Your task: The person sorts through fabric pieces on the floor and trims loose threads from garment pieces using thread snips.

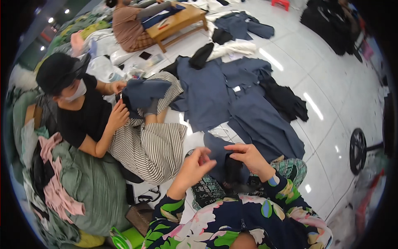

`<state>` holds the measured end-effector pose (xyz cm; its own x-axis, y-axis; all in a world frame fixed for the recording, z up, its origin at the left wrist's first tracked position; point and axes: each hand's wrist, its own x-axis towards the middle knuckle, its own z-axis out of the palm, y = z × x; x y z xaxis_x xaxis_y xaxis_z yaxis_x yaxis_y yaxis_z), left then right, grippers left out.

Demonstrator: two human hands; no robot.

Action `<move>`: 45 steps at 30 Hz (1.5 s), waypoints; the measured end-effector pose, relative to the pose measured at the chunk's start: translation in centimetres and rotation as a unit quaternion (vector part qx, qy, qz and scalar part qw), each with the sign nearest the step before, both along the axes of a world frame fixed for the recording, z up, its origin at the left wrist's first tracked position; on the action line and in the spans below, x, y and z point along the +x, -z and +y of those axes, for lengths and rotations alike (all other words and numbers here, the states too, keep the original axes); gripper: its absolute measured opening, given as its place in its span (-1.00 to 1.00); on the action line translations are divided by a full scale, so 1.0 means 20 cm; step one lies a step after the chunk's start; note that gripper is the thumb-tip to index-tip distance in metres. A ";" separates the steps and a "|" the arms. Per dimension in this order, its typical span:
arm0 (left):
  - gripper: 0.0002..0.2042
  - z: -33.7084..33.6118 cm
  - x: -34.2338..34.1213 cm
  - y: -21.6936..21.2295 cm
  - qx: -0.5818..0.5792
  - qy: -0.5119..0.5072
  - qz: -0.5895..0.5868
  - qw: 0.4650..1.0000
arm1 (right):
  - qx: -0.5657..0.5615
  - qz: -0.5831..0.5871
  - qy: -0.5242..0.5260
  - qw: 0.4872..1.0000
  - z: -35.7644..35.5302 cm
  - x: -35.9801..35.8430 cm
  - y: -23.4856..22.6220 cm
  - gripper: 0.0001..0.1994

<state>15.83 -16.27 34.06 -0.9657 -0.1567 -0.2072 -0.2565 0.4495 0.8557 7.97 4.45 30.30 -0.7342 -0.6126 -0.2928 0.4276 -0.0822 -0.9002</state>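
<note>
Over my lap, my left hand point(194, 168) is raised with its thumb apart from its curled fingers, and nothing shows in it. My right hand point(251, 158) faces it at a short distance, thumb and forefinger drawn close in a pinch. Whatever may be between those fingertips is too small to make out. Beneath and between both hands lies a blue-grey cloth piece point(215, 145) across my patterned trousers point(207, 191). A black cloth part point(234, 169) shows on it, under my right hand.
Blue-grey garments point(203, 95) spread over the tiled floor ahead, with black cloth point(284, 98) beside them. On the left a seated co-worker point(89, 108) handles blue-grey cloth point(145, 92). Another person point(127, 27) sits at a low wooden table point(182, 24). Green bundles point(91, 182) stand near left.
</note>
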 end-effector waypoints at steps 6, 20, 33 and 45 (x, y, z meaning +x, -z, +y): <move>-0.60 0.17 0.11 0.16 0.163 0.078 -0.016 0.984 | -0.030 -0.062 -0.059 0.996 0.11 0.03 0.06 -0.57; -0.70 0.26 0.06 0.05 0.010 0.093 0.027 0.995 | -0.053 0.049 -0.082 0.994 0.15 0.06 -0.01 -0.41; -0.71 0.26 0.05 0.09 0.040 0.080 0.020 0.996 | -0.063 0.069 -0.088 0.992 0.15 0.06 0.01 -0.43; -0.71 0.27 0.04 0.09 0.013 0.090 0.004 0.996 | -0.014 0.099 -0.105 0.990 0.16 0.05 0.01 -0.42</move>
